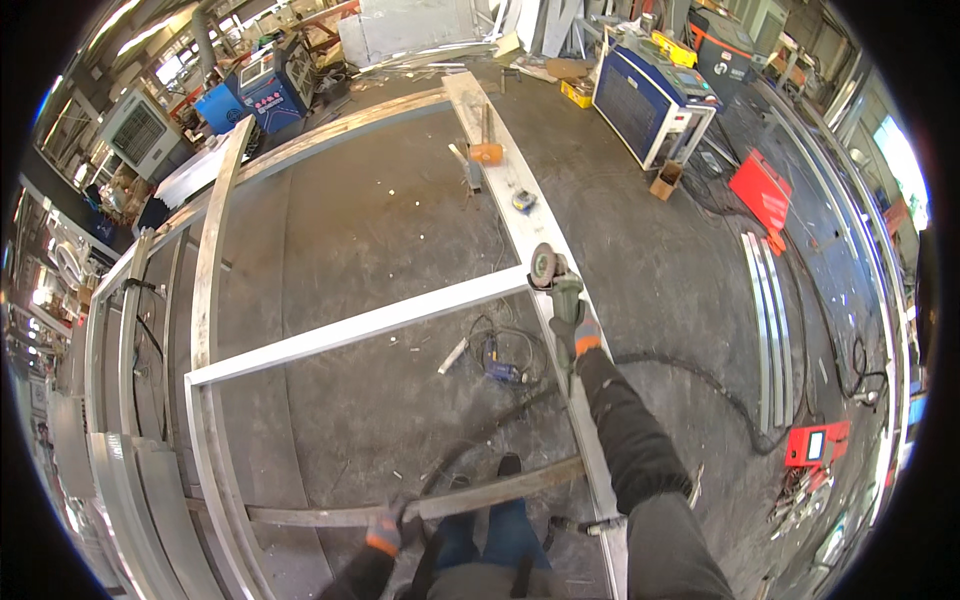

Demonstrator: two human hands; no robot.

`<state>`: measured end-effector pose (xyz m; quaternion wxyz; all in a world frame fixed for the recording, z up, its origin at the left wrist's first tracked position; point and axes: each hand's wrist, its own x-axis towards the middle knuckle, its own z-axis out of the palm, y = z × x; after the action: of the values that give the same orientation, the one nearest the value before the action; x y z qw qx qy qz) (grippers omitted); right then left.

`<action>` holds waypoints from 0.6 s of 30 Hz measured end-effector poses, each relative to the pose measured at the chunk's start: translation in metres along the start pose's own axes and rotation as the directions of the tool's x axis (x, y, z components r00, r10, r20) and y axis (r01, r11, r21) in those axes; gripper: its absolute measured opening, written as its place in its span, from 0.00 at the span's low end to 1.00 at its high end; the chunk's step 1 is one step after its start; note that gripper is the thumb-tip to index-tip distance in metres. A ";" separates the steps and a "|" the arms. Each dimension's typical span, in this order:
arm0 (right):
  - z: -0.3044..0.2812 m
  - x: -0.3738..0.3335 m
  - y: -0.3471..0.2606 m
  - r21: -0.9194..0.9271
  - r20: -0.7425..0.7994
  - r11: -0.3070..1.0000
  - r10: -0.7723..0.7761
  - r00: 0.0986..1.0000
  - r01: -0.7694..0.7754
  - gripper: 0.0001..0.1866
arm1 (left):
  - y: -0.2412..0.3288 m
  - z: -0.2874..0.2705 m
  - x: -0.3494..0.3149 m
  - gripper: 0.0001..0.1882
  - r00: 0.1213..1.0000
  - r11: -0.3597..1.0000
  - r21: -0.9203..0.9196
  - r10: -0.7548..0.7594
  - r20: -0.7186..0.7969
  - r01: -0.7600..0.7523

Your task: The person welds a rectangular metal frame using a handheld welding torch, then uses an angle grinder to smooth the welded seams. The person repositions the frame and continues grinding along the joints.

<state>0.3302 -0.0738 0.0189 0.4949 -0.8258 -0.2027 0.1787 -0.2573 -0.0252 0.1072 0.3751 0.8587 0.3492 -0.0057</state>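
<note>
My right hand (pixel 578 328), in a dark glove with an orange cuff, is wrapped round a green angle grinder (pixel 566 290). The grinder's round disc (pixel 543 265) is at the corner where a white metal crossbar (pixel 370 327) meets the long light metal beam (pixel 553 225) on the right. My left hand (pixel 390 522), also gloved with an orange cuff, is at a dark crossbar (pixel 500 490) low in front of my legs; its fingers are too dark to make out. Farther up the right beam lie a tape measure (pixel 523 200) and an orange-headed mallet (pixel 487 153).
Inside the frame, a blue power tool (pixel 502 371) and cable lie on the floor. A dark hose (pixel 690 378) snakes to the right. Metal strips (pixel 768 330), a red panel (pixel 763 198) and a red device (pixel 818 443) lie right. A blue machine (pixel 650 105) stands far right.
</note>
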 end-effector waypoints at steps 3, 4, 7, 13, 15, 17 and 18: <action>-0.007 0.100 -0.014 -0.529 0.102 0.839 -0.085 0.991 0.126 0.49 | -0.046 0.061 -0.088 0.17 0.949 0.948 0.089 -0.310 0.046 0.306; -0.004 0.134 -0.023 -0.620 0.159 0.773 -0.046 0.986 0.136 0.50 | -0.054 0.080 -0.122 0.16 0.970 0.961 0.228 -0.105 -0.220 0.156; 0.004 0.202 -0.039 -0.739 0.287 0.596 -0.140 0.948 0.312 0.38 | -0.086 0.098 -0.204 0.11 0.857 0.816 0.291 -0.514 -0.033 0.500; 0.014 0.255 -0.041 -0.751 0.405 0.581 0.028 0.914 0.315 0.29 | -0.080 0.113 -0.254 0.11 0.651 0.650 0.033 -0.758 -0.041 0.759; 0.015 0.247 -0.042 -0.804 0.373 0.536 0.121 0.920 0.256 0.29 | -0.072 0.116 -0.247 0.11 0.641 0.641 -0.001 -0.767 -0.035 0.767; 0.018 0.236 -0.049 -0.877 0.343 0.421 0.217 0.914 0.229 0.30 | -0.067 0.121 -0.239 0.11 0.648 0.648 -0.027 -0.761 -0.033 0.761; 0.020 0.233 -0.054 -0.890 0.320 0.412 0.259 0.911 0.196 0.31 | -0.066 0.123 -0.235 0.11 0.657 0.658 -0.038 -0.753 -0.032 0.752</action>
<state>0.5108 0.0831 0.0357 -0.0906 -0.9066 -0.3496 0.2183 -0.4437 -0.2141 0.0407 0.3402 0.6333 0.6815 -0.1372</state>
